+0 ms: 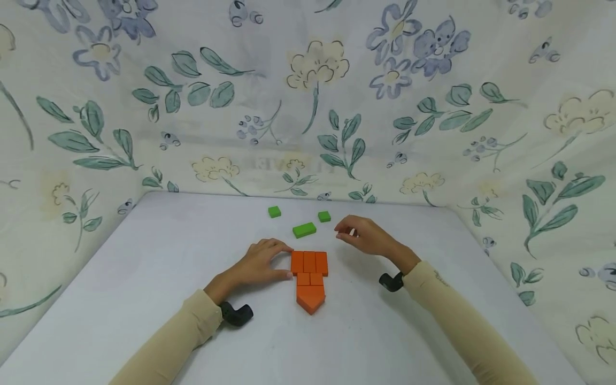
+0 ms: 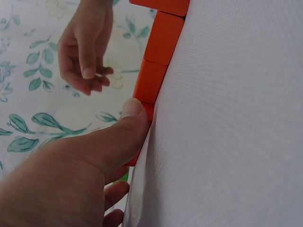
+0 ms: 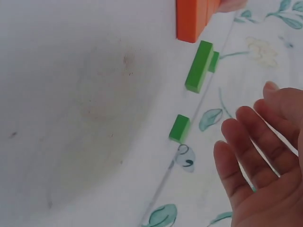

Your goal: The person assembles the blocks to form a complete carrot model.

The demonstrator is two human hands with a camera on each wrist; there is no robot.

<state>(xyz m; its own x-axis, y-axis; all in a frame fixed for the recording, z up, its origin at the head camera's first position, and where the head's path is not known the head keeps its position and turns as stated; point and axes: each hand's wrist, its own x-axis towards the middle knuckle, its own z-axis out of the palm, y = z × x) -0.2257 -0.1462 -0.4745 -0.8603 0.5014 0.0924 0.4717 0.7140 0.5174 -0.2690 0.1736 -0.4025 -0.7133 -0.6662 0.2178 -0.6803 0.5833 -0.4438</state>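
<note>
Orange blocks lie flat together in an arrow-like shape in the head view: three upright rectangles (image 1: 309,262) side by side, two smaller blocks (image 1: 303,279) below them, and a pointed block (image 1: 310,297) nearest the person. My left hand (image 1: 262,263) rests at the left edge of the rectangles, index fingertip at the upper corner and thumb at the lower one. In the left wrist view the thumb lies against an orange side (image 2: 150,81). My right hand (image 1: 367,235) hovers over the table to the right, fingers loosely bent and holding nothing; the right wrist view shows its bare palm (image 3: 265,184).
Beyond the orange shape lie a long green block (image 1: 304,230) and two small green blocks, one at left (image 1: 274,212) and one at right (image 1: 324,216), near my right fingertips. A white table (image 1: 144,256) meets a floral cloth (image 1: 269,133) at the back and sides.
</note>
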